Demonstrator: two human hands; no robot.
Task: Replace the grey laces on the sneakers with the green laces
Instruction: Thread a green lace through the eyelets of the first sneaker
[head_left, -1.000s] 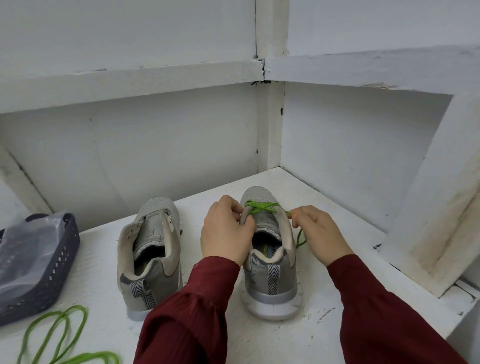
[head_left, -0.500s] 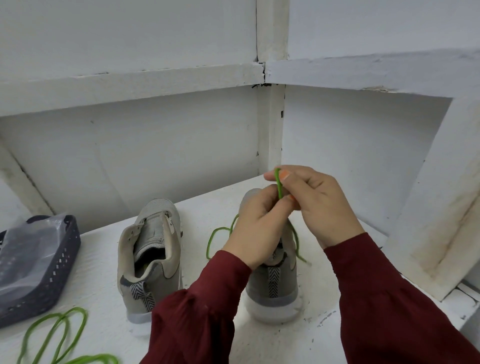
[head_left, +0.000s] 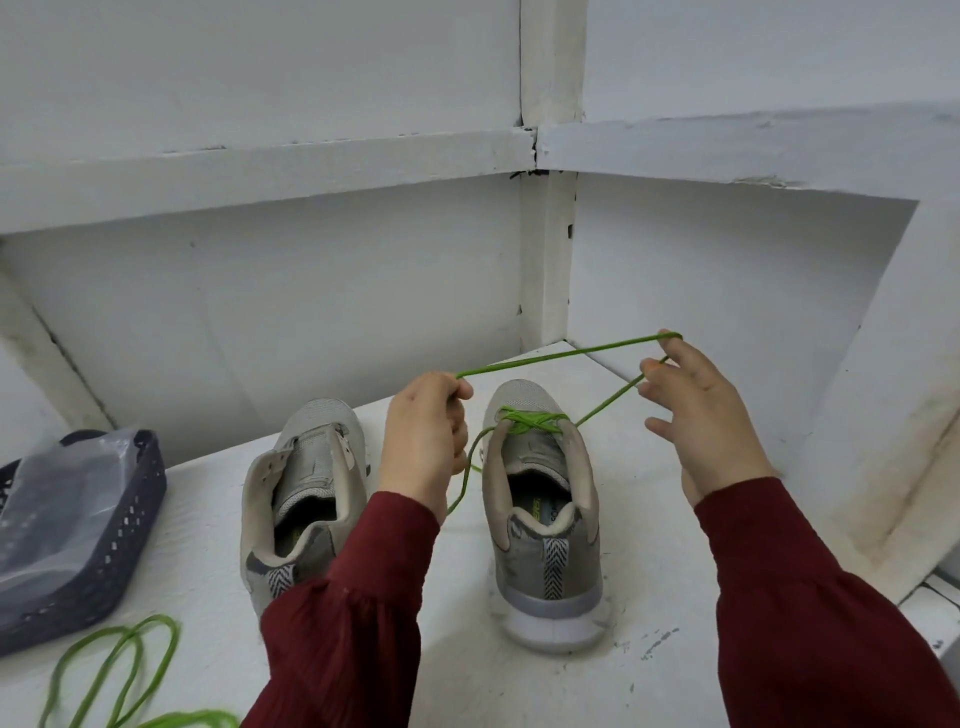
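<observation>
Green lace pinched by left hand, hooked over spread right hand.

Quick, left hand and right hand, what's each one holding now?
Left hand: pinches the green lace.
Right hand: open, green lace looped over its forefinger, not gripped.

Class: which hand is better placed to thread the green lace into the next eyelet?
Probably the left hand: it pinches the lace beside the sneaker; the right hand only hooks a loop farther off.
</observation>
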